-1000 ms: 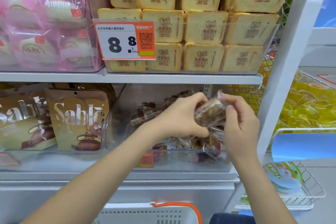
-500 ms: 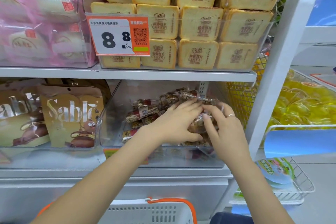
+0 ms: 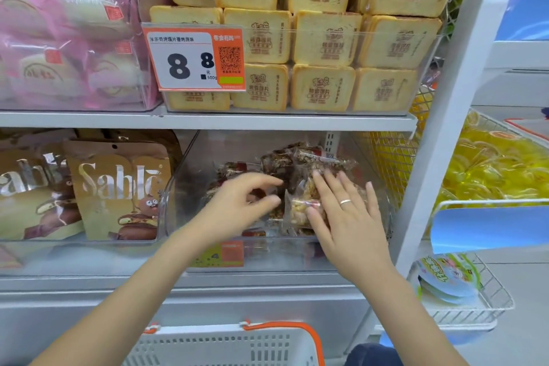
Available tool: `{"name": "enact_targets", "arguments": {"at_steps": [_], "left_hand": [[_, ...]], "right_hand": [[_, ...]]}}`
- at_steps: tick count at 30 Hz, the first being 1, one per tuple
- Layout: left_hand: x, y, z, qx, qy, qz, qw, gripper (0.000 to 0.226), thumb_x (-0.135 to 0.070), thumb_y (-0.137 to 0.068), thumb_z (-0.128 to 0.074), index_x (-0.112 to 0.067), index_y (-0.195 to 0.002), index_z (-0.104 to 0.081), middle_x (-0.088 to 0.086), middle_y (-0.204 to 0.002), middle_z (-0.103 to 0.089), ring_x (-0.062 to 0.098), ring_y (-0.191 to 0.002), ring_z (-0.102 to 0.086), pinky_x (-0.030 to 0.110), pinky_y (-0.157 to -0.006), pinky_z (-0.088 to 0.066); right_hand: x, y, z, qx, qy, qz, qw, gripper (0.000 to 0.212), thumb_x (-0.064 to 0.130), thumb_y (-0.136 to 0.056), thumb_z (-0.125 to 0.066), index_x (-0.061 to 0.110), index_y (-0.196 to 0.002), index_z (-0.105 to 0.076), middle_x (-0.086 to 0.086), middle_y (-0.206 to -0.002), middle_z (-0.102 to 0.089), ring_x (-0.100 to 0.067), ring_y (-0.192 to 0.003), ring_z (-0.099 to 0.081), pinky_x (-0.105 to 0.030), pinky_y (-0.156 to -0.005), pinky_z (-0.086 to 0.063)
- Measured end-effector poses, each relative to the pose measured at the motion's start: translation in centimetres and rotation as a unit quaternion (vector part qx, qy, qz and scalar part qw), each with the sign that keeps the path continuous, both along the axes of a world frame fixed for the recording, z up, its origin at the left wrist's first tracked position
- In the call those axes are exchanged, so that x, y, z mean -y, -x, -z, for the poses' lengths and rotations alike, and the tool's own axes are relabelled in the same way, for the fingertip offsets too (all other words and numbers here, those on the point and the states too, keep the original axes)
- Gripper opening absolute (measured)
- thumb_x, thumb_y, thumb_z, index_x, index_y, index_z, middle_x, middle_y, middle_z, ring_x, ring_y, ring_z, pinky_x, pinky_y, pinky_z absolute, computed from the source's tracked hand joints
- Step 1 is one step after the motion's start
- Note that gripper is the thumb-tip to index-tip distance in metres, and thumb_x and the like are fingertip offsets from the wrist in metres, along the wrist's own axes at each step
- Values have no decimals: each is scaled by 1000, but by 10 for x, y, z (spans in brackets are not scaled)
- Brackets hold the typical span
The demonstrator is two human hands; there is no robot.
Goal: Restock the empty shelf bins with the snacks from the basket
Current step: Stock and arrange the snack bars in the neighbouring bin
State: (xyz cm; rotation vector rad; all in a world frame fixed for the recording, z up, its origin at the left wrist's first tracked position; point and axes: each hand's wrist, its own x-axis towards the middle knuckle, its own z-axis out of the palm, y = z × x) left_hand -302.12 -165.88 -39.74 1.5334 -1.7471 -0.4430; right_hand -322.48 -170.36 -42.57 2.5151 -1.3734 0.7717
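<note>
Both hands reach into the clear bin (image 3: 178, 187) on the lower shelf. The right hand (image 3: 350, 214) lies flat, fingers straight and spread, pressing on the snack packs (image 3: 300, 208) piled at the right of the bin; a ring (image 3: 345, 202) sits on one finger. The left hand (image 3: 237, 205) hovers over the bin's middle with fingers loosely curled and thumb near the forefinger; it holds nothing that can be made out. More dark snack packs lie toward the back of the bin. Left of the bin stand brown Sablé bags (image 3: 118, 187). Above the bin, toast packs (image 3: 323, 38) fill an upper bin behind a price tag (image 3: 193, 59). Below the bin, the white basket (image 3: 225, 348) with an orange handle shows at the bottom edge.
</note>
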Motion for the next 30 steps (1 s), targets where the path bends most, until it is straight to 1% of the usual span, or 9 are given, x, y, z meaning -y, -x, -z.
{"name": "enact_targets", "arguments": {"at_steps": [2, 5, 7, 11, 16, 19, 22, 26, 30], "left_hand": [[15, -27, 0, -1, -12, -97, 995, 30, -18, -92, -58, -20, -122, -58, -6, -120, -60, 4, -111, -56, 12, -91, -40], [49, -62, 8, 138, -145, -171, 965, 55, -20, -90, -62, -12, -140, -39, 8, -139, -47, 24, -125, -48, 27, -96, -39], [70, -67, 14, 213, -217, -144, 942, 80, -22, -85, -69, -13, -148, -22, 10, -150, -32, 28, -134, -36, 33, -105, -36], [100, -72, 4, 249, -243, -83, 934, 115, -27, -72, -81, -20, -152, 1, 6, -159, -1, 24, -146, -7, 36, -117, -15], [117, -79, -3, 251, -392, 3, 885, 125, -58, -63, -78, -31, -150, 7, 1, -160, -5, 18, -144, -14, 34, -115, -20], [122, -67, 14, 292, -392, -32, 872, 132, -78, -50, -70, -37, -149, 7, 4, -159, 8, 28, -146, 1, 47, -117, -11], [118, -58, 26, 280, -338, -67, 896, 126, -65, -52, -77, -35, -149, -3, 6, -155, -13, 36, -141, -12, 50, -112, -25], [110, -60, 18, 188, -307, -63, 931, 97, -33, -64, -80, -18, -143, -26, 4, -129, -48, 22, -113, -50, 37, -94, -49], [96, -57, 6, 178, -322, -83, 926, 88, -26, -66, -79, -15, -140, -33, 2, -123, -50, 18, -107, -52, 30, -87, -50]], "right_hand": [[3, -1, 1, -10, -30, 18, 999, 61, 52, -95, -13, 28, -148, -30, 3, -151, -36, -17, -142, -27, -42, -116, 0], [5, -4, -1, -8, -34, 32, 999, 62, 51, -94, -11, 27, -148, -31, 2, -150, -38, -17, -142, -27, -42, -115, 3], [5, -6, -2, -5, -33, 33, 999, 62, 51, -93, -14, 26, -147, -33, 0, -148, -41, -18, -141, -30, -42, -115, 3], [8, -8, -4, 1, -27, 33, 999, 61, 50, -93, -18, 25, -144, -40, 0, -144, -46, -19, -138, -37, -41, -115, 1], [12, -11, -5, 11, -5, 41, 999, 56, 47, -92, -27, 22, -136, -52, -3, -134, -57, -22, -127, -51, -44, -113, -11], [16, -15, -6, 20, -2, 48, 999, 56, 47, -91, -29, 21, -133, -55, -2, -131, -59, -22, -123, -53, -44, -112, -15], [16, -18, -7, 20, -7, 59, 998, 56, 48, -89, -29, 23, -132, -56, -1, -131, -59, -22, -123, -53, -45, -113, -17], [16, -20, -7, 21, -21, 65, 997, 59, 50, -89, -25, 24, -134, -54, 0, -135, -56, -21, -126, -50, -46, -114, -18], [14, -20, -10, 22, -30, 61, 997, 61, 50, -88, -23, 24, -133, -54, 0, -135, -56, -21, -126, -50, -47, -113, -23]]}}
